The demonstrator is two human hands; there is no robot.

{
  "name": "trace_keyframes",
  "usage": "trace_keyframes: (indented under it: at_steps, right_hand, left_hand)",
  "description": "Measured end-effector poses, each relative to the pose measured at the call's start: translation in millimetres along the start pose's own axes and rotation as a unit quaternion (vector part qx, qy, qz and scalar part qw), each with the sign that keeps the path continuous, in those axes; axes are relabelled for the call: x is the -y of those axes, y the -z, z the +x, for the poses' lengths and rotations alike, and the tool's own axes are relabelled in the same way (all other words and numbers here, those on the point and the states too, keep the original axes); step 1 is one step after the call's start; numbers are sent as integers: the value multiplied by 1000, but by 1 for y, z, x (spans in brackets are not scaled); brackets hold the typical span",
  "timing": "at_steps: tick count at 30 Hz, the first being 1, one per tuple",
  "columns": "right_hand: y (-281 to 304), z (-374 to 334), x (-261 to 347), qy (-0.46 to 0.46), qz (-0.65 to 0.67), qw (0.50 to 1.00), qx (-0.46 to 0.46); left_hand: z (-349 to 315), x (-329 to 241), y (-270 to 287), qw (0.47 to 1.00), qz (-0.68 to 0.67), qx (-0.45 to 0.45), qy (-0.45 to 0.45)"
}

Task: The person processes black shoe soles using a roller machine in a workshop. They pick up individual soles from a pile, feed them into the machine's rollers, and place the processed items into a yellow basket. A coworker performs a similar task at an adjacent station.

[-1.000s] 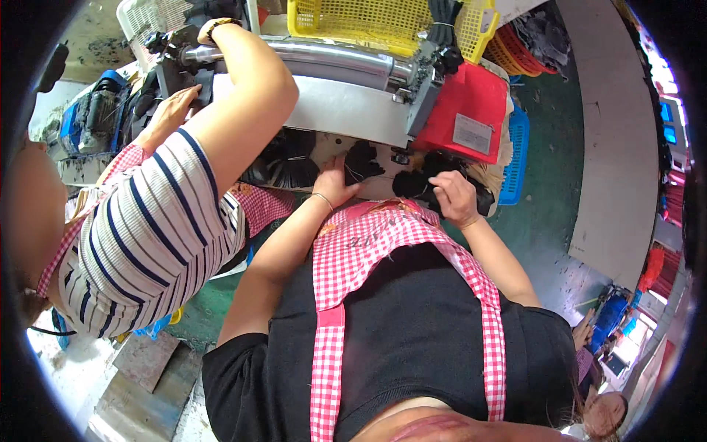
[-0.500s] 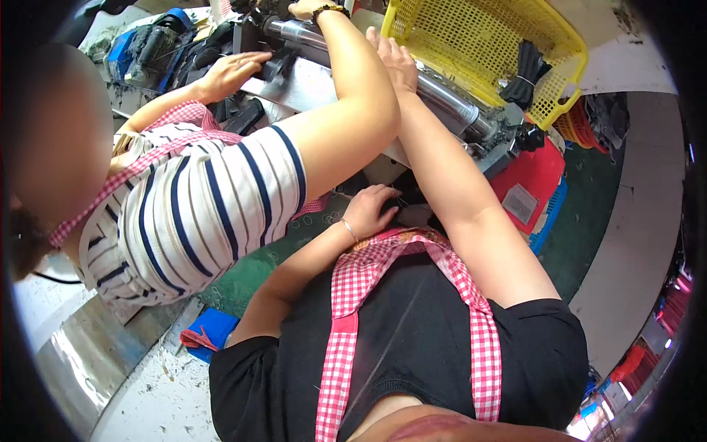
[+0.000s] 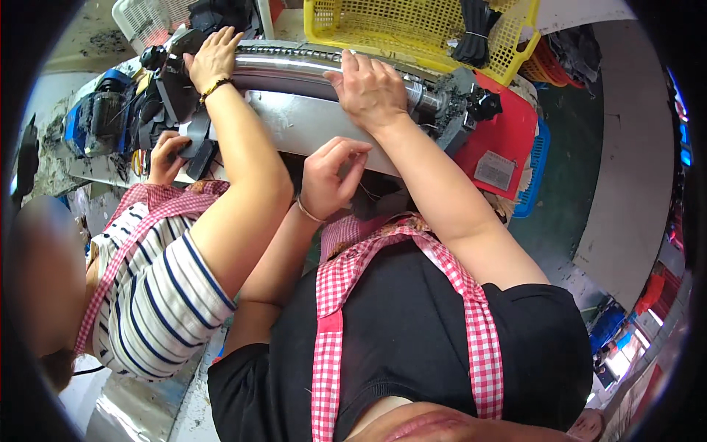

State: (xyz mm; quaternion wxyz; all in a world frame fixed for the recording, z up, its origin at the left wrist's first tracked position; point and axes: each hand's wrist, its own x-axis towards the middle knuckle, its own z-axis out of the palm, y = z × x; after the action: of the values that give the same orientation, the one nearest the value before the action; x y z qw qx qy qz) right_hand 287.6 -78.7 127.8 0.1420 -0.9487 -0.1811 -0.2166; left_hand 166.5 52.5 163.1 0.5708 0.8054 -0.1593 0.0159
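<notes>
My right hand rests over a shiny metal roller of a bench machine, fingers stretched out across it near its right end. Lower down, in front of the machine's pale metal plate, my left hand is raised with its fingers curled toward the thumb. Whether a small thing sits in that pinch cannot be made out. At left, a co-worker's hand lies at the roller's other end. Their other hand is at dark flat pieces.
Behind the roller stands a yellow plastic basket holding a bundle of black strips. A red board lies right of the machine, above a blue basket. The co-worker's striped sleeve is close on my left.
My left hand has risen from my lap toward the machine. The co-worker has leaned left, their near arm no longer crossing mine. The view has shifted, showing more of the roller.
</notes>
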Motion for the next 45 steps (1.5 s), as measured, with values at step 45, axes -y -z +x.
trace_keyframes:
  at_steps: [45]
  right_hand:
    - [106, -152, -262, -273, -136, 949, 80]
  left_hand:
    - [176, 10, -114, 829, 515, 217, 27]
